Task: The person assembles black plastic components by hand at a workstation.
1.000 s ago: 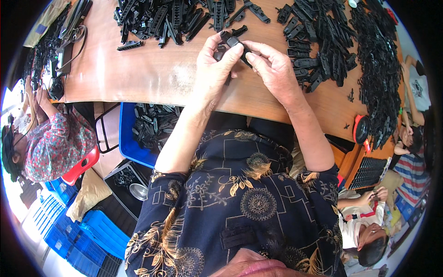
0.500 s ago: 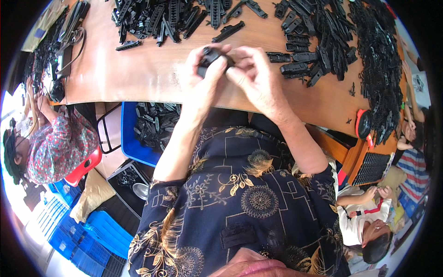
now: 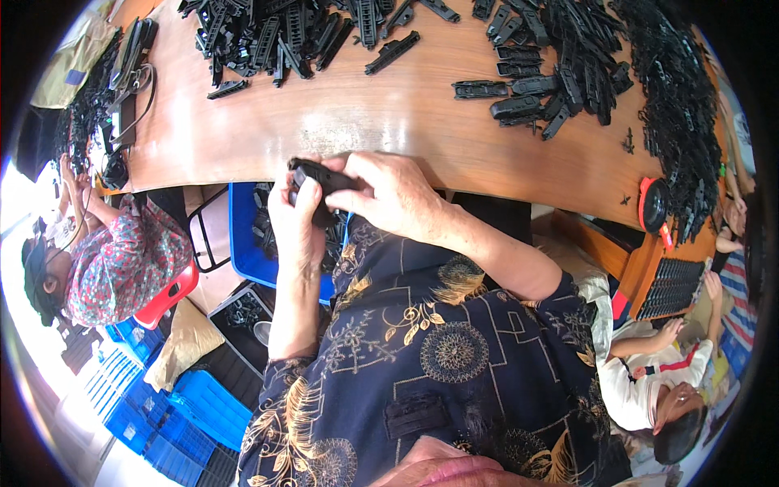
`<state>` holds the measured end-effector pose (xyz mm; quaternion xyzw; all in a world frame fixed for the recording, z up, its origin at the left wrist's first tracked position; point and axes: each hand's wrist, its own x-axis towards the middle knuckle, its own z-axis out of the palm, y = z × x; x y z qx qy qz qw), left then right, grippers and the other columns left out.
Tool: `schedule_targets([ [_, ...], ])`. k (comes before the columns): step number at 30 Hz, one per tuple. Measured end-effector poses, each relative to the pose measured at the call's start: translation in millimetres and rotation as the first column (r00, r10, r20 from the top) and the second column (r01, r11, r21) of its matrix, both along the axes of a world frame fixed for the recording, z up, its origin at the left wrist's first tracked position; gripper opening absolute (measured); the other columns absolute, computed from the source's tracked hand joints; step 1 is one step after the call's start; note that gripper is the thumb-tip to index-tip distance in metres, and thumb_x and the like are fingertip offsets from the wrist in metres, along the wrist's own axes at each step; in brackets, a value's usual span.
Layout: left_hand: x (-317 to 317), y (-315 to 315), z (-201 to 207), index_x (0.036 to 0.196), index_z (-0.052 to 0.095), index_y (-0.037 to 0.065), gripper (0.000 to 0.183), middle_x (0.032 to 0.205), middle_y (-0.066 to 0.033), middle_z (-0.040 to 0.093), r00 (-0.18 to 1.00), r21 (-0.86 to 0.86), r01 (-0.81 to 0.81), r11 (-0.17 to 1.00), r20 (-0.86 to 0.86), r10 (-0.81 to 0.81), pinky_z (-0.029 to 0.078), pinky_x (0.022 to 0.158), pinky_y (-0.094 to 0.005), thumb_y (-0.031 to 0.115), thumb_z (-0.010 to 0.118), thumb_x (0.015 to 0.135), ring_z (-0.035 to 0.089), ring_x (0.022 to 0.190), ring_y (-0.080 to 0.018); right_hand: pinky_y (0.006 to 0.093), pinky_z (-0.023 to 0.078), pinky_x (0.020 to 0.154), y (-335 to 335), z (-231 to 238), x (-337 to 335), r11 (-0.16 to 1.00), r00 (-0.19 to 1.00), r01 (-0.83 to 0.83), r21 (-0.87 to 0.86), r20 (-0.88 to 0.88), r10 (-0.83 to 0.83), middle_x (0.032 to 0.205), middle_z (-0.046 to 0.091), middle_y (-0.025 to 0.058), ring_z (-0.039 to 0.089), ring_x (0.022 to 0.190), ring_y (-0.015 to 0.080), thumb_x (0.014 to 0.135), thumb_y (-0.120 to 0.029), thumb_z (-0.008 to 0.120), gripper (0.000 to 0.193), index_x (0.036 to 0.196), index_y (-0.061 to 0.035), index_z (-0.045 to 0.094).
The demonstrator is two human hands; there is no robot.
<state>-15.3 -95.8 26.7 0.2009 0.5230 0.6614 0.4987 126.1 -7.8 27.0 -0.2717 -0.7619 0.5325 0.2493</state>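
Two bare hands meet at the near edge of the counter [image 3: 406, 118], both on one black part [image 3: 319, 177]. The left hand [image 3: 297, 217] has its fingers clamped on this piece, thumb pressed against its face; the right hand [image 3: 399, 197] pinches its right side, thumb and fingers together on it. In this view the part overlaps the counter's near edge, above a blue bin [image 3: 243, 231] of dark pieces.

Beyond the hands, a pile of long black pieces [image 3: 276, 36] lies at the far side, with a single long piece [image 3: 393, 53] just beside it. Farther right sits a second pile of black pieces [image 3: 560, 61], then a dense dark heap [image 3: 680, 105] along the right end. A round red-and-black object [image 3: 652, 204] rests near that heap. To the left, a co-worker in a flowered top [image 3: 142, 264] sits on a red seat [image 3: 172, 300].
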Motion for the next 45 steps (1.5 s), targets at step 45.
schedule_targets([
  [45,41,119,-21,0.115,0.05,0.006,0.03,0.106,-0.006,0.061,0.967,0.21,0.158,0.965,0.165,-0.195,0.05,0.078,-0.0284,0.012,0.064,0.089,0.06,0.091,-0.0121,0.0287,0.052,0.067,70,-7,31,0.809,0.841,0.53,0.254,-0.277,-0.464,0.09,0.062,0.0103,0.063,0.079,0.0214,0.076,0.005,0.069,0.018,0.09,0.0001,0.059],
])
